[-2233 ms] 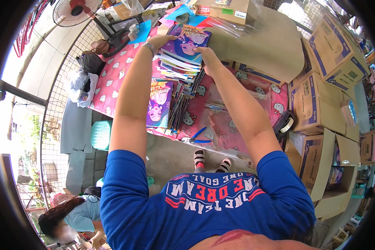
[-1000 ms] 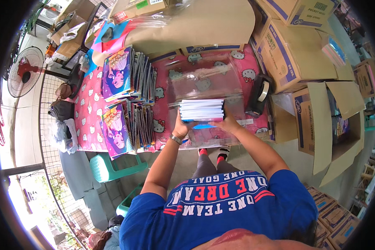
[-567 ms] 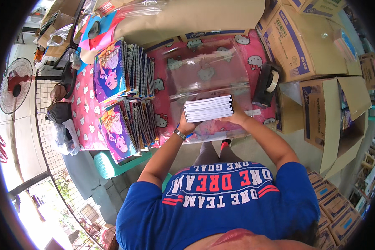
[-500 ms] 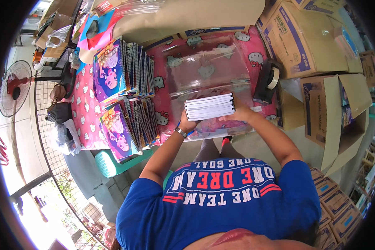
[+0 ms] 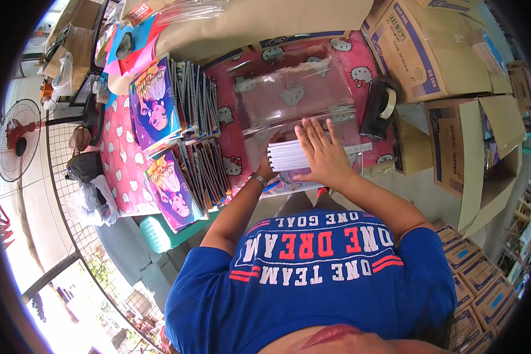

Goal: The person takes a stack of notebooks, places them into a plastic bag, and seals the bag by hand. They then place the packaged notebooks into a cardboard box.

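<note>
A small stack of spiral notebooks (image 5: 286,157) stands over the near part of the table, its white page edges facing up and dark spiral binding at the left end. My left hand (image 5: 265,170) grips the left end of the stack, its fingers partly hidden behind it. Flat against the right part of the stack lies my right hand (image 5: 325,154), fingers stretched out, covering that end. Beneath and beyond the stack, a clear plastic sheet (image 5: 295,109) lies on the pink patterned tablecloth (image 5: 121,141).
Two piles of spiral notebooks, a far one (image 5: 153,112) and a near one (image 5: 174,189), stand at the left. A black tape dispenser (image 5: 374,112) sits at the right. Cardboard boxes (image 5: 422,56) and an open carton (image 5: 454,147) line the right side. A green stool (image 5: 156,233) stands lower left.
My right hand has left its grip on the stack's right end and now lies flat across it with fingers extended. My left hand still holds the left end.
</note>
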The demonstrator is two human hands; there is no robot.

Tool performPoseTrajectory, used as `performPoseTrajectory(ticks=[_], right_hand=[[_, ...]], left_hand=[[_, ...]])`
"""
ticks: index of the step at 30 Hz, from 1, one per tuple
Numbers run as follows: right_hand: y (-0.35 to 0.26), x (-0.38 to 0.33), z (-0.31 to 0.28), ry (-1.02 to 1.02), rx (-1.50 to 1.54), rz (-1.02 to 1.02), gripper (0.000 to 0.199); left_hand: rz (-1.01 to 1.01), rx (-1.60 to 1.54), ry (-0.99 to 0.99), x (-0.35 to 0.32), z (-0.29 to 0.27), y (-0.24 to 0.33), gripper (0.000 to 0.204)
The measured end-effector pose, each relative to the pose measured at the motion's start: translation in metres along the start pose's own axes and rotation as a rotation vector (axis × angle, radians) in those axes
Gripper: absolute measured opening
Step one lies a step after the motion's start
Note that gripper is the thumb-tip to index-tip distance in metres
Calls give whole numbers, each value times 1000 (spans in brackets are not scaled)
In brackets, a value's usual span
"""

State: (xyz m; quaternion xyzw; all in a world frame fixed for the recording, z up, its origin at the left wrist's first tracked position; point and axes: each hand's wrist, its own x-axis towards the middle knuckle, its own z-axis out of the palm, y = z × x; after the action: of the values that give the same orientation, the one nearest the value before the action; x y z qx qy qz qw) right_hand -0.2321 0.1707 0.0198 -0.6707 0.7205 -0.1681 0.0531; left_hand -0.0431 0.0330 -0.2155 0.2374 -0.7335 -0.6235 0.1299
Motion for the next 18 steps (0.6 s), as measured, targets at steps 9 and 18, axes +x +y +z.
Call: performPoseTrajectory(ticks=[9,18], right_hand=[[94,29,31,73,474,618,79],[132,46,154,-69,750,1230,96]], left_hand=[[-321,-196,-42,60,-69,109,74],[-707,-162,287,140,-61,83,65]])
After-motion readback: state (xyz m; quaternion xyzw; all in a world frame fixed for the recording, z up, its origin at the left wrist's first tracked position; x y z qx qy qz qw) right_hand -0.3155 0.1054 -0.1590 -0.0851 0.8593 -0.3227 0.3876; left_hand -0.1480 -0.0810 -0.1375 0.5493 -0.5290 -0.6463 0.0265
